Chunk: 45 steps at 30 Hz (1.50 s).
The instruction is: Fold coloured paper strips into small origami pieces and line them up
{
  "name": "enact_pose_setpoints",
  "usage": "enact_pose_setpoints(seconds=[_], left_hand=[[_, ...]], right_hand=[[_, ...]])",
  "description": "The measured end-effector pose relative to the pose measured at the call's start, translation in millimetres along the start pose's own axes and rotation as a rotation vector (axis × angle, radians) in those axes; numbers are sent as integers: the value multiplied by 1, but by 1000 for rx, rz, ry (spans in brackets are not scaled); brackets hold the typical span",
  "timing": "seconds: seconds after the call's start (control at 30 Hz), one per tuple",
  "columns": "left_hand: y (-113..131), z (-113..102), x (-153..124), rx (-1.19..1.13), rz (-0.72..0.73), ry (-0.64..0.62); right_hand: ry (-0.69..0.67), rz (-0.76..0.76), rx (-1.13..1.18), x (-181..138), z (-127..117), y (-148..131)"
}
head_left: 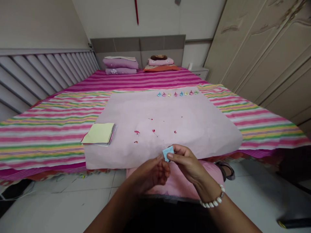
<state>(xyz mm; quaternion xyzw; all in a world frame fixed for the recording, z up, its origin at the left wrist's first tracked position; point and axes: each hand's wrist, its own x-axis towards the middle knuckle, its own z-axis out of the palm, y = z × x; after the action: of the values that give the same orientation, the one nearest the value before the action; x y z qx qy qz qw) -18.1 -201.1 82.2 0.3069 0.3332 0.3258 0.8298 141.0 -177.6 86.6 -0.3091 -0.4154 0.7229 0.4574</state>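
Observation:
A small folded piece of light blue paper [167,153] is held up in front of me, over the near edge of the pale sheet. My right hand [186,161] pinches it between thumb and fingers on its right side. At its left edge, my left hand [154,170] touches the paper with a fingertip and thumb, the other fingers curled below. To the left lies a stack of square coloured paper [98,133], pale yellow on top. Several small folded paper pieces [176,94] in blue, pink, yellow and green stand in a row along the sheet's far edge.
The pale sheet [126,110] is spread over a bed with a striped cover [264,119]. Printed red marks dot it. Folded bedding [121,63] is piled by the headboard [126,45]. A slatted rail [48,71] runs along the left; a wardrobe [269,48] stands right.

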Motion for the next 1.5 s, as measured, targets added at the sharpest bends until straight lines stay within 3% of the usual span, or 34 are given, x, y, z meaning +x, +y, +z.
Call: enact_pose_setpoints(seconds=[0.13, 0.43, 0.67, 1.13, 1.3, 1.5], left_hand=[[14, -4, -5, 409, 321, 358], [18, 9, -6, 448, 460, 448], [18, 11, -6, 397, 430, 385], [15, 6, -8, 359, 561, 244], [21, 8, -12, 435, 484, 257], [26, 8, -15, 356, 387, 239]], right_hand=[[56, 0, -82, 1, -2, -2], [66, 2, -41, -1, 9, 1], [185, -48, 20, -6, 9, 5], [177, -149, 32, -8, 13, 7], [155, -183, -57, -10, 11, 7], [94, -224, -110, -12, 11, 6]])
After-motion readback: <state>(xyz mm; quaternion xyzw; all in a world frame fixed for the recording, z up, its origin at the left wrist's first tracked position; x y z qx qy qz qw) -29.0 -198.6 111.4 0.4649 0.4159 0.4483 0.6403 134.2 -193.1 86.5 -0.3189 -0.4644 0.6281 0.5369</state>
